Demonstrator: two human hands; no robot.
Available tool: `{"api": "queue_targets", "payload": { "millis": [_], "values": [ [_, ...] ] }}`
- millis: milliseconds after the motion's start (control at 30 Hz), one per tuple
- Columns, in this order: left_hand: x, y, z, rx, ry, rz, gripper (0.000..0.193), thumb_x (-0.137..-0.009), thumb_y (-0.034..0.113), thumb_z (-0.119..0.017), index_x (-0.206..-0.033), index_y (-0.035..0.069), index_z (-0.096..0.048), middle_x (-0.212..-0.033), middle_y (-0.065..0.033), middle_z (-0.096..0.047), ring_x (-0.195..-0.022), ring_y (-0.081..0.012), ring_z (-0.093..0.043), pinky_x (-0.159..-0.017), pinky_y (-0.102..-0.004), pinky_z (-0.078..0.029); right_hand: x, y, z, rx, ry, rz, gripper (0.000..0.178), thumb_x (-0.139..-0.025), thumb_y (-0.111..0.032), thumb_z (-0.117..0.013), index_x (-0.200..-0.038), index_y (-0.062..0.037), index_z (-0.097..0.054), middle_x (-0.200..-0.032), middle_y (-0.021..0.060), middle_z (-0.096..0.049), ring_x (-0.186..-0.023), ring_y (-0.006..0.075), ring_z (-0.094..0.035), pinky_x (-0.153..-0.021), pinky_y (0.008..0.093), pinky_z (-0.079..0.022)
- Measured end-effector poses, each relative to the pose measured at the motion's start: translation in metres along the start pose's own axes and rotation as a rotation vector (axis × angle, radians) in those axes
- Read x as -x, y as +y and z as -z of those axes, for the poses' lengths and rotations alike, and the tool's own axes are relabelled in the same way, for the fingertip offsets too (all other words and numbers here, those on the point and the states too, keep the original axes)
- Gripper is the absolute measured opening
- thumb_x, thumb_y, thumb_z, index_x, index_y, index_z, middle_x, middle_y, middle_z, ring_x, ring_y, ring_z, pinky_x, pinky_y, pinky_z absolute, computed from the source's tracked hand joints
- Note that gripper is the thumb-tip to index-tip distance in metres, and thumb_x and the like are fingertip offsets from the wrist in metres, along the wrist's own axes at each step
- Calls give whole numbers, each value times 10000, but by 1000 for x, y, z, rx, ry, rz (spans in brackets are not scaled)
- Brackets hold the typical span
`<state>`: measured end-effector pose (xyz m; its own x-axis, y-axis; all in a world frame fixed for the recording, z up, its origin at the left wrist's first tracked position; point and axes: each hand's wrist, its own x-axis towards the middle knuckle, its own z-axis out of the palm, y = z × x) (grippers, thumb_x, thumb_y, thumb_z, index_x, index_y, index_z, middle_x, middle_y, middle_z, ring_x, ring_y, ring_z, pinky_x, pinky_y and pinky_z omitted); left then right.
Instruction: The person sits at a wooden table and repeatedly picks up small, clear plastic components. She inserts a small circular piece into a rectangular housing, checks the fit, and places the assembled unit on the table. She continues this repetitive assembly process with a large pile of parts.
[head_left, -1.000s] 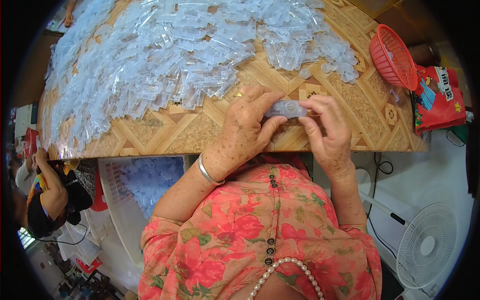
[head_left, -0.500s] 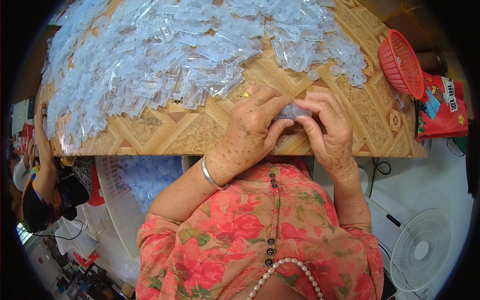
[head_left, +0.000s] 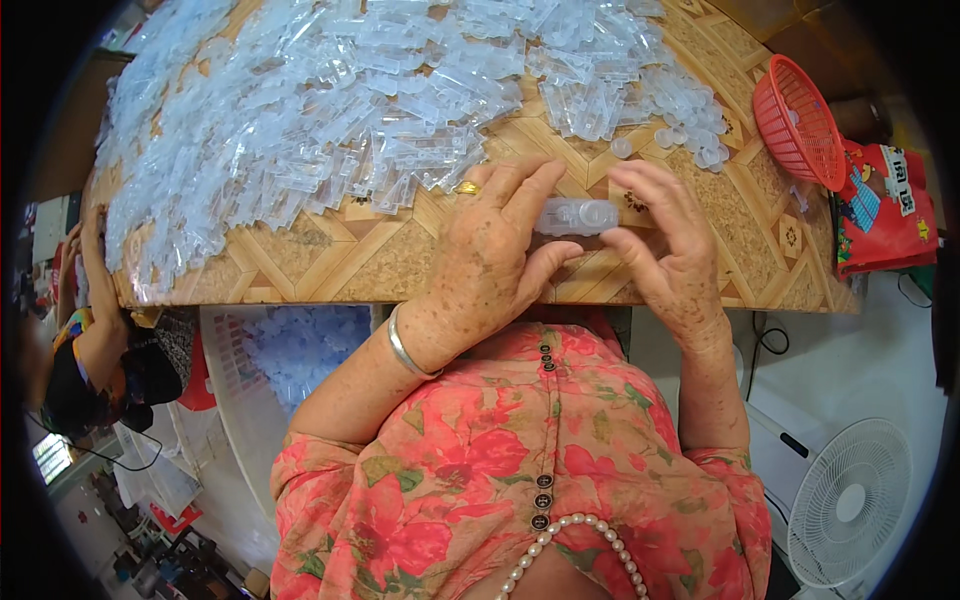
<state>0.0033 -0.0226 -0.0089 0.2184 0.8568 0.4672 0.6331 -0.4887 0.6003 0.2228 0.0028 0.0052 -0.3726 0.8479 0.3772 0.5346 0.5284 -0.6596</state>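
A small oblong translucent plastic case (head_left: 578,216) with a round end at its right is between my two hands, over the table's near edge. My left hand (head_left: 490,240) is at its left end, thumb and index finger spread apart above and below it. The hand partly hides that end. My right hand (head_left: 668,235) is at the right end, its thumb tip close to the case's lower corner and its fingers raised away. Beyond the hands, clear flat plastic pieces (head_left: 400,150) lie in a wide heap. Small clear round discs (head_left: 708,152) lie at the heap's right.
A red plastic basket (head_left: 797,120) and a red printed bag (head_left: 885,210) are at the right of the patterned table (head_left: 290,270). Below stand a white crate (head_left: 232,350) of bluish pieces and a white fan (head_left: 850,500). Another person's arm (head_left: 95,275) reaches in at far left.
My fingers have spread apart from the plastic case, which now shows more fully. Earlier, both hands pinched it between their fingertips.
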Motion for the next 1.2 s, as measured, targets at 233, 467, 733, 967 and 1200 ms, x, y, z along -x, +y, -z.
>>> {"api": "queue_targets", "payload": {
  "millis": [233, 467, 733, 967, 1200],
  "values": [
    [-7, 10, 10, 102, -205, 130, 474, -939, 281, -743, -1309, 8, -626, -1250, -174, -655, -779, -295, -720, -701, -383, -573, 7, 5, 2, -175, -189, -333, 368, -1031, -235, -620, -1323, -12, -621, -797, 63, -626, -626, 114, -534, -627, 287, -486],
    [-19, 3, 6, 302, -398, 234, 348, -1006, 262, -668, -1304, 87, -706, -1349, -224, -619, -1188, -352, -649, -973, -381, -543, -9, 5, 9, -707, -533, -759, 354, -1073, -270, -569, -1344, -45, -597, -787, 31, -681, -505, 74, -570, -468, 237, -461],
    [-23, -10, -3, 670, -500, 541, 354, -1028, 232, -657, -1360, 112, -681, -1323, -163, -641, -1100, -220, -670, -841, -339, -593, -20, 9, 7, -856, -594, -945, 434, -1047, -336, -636, -1336, -27, -541, -923, 127, -726, -575, 109, -686, -432, 202, -535],
    [-36, 6, 8, 862, -583, 915, 366, -1019, 217, -663, -1357, 77, -658, -1138, -91, -727, -942, -159, -701, -705, -304, -617, -23, 11, 9, -974, -627, -974, 362, -1042, -301, -641, -1279, -44, -545, -1022, 167, -716, -759, 193, -759, -552, 264, -629],
    [-26, -1, -15, 772, -532, 831, 246, -1026, 114, -628, -1252, 42, -695, -1066, -67, -735, -917, -122, -681, -752, -272, -585, -19, 14, 4, -974, -597, -961, 294, -1042, -255, -631, -1223, -40, -546, -1016, 173, -721, -804, 250, -773, -570, 308, -650]
  ]
}}
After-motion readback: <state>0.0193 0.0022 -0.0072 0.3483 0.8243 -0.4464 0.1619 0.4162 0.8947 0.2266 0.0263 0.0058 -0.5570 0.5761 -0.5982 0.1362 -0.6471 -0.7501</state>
